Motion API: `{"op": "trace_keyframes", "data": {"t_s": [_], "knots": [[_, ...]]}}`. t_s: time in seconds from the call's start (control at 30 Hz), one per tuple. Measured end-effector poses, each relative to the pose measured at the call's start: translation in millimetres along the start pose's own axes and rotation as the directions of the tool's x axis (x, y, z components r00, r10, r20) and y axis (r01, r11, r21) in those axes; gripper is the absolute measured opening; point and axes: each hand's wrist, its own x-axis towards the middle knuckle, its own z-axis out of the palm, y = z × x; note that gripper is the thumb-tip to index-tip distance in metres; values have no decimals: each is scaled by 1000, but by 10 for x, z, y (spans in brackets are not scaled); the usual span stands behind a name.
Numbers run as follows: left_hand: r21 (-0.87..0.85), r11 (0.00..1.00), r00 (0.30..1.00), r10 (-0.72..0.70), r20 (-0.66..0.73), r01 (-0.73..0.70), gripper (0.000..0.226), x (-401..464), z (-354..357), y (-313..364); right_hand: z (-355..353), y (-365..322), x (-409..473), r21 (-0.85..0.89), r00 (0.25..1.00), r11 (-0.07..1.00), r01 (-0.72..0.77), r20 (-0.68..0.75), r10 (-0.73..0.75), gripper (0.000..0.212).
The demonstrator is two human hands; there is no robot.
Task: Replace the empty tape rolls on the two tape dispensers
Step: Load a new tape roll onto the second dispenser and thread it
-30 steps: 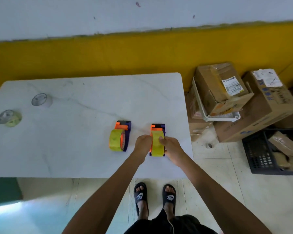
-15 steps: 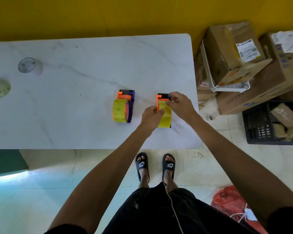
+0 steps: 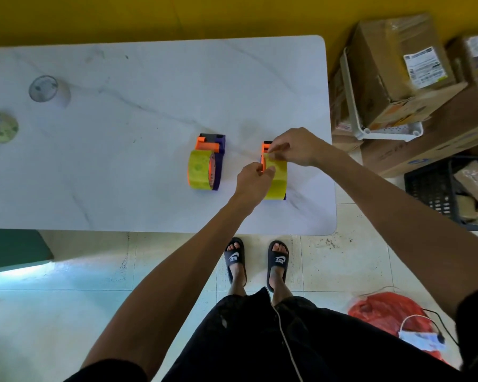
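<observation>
Two orange-and-purple tape dispensers stand on the white marble table (image 3: 122, 188), each carrying a yellow-green tape roll. The left dispenser (image 3: 207, 168) stands alone, untouched. On the right dispenser (image 3: 275, 177), my left hand (image 3: 253, 179) grips the orange side beside the roll. My right hand (image 3: 295, 146) pinches the tape's free end at the dispenser's far, orange head. Two near-empty tape rolls lie at the table's far left: a clear one (image 3: 46, 89) and a greenish one (image 3: 0, 126).
Cardboard boxes (image 3: 398, 75) and a white plastic basket (image 3: 353, 106) are stacked right of the table. A black crate (image 3: 431, 188) with parcels sits on the floor beyond them. A red bag (image 3: 384, 312) lies by my right leg. A yellow wall runs behind the table.
My right hand has moved from the roll's side up to the far head of the right dispenser, holding the tape end. The camera has tilted further down.
</observation>
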Motion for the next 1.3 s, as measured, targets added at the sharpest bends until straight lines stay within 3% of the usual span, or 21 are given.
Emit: {"op": "trace_keyframes", "data": {"t_s": [0.13, 0.47, 0.7, 0.87, 1.13, 1.3], "knots": [[58, 998, 999, 40, 1, -40, 37, -4, -4, -8, 67, 115, 103, -91, 998, 996, 0, -70, -6, 21], [198, 969, 988, 153, -14, -147, 40, -48, 33, -51, 165, 313, 300, -188, 993, 978, -93, -85, 78, 27], [160, 986, 998, 61, -22, -57, 46, 11, 59, 37, 176, 328, 360, -269, 998, 961, -60, -25, 55, 21], [258, 964, 997, 71, -13, -65, 43, 36, 107, 10, 196, 313, 409, -398, 1000, 917, -25, 8, 30, 16], [424, 905, 993, 86, -85, -42, 64, 28, 81, 76, 236, 381, 507, -396, 1000, 918, 8, -17, -17, 9], [499, 867, 993, 75, -89, -21, 63, -3, 89, 125, 237, 461, 535, -357, 998, 934, -25, -66, 2, 10]]}}
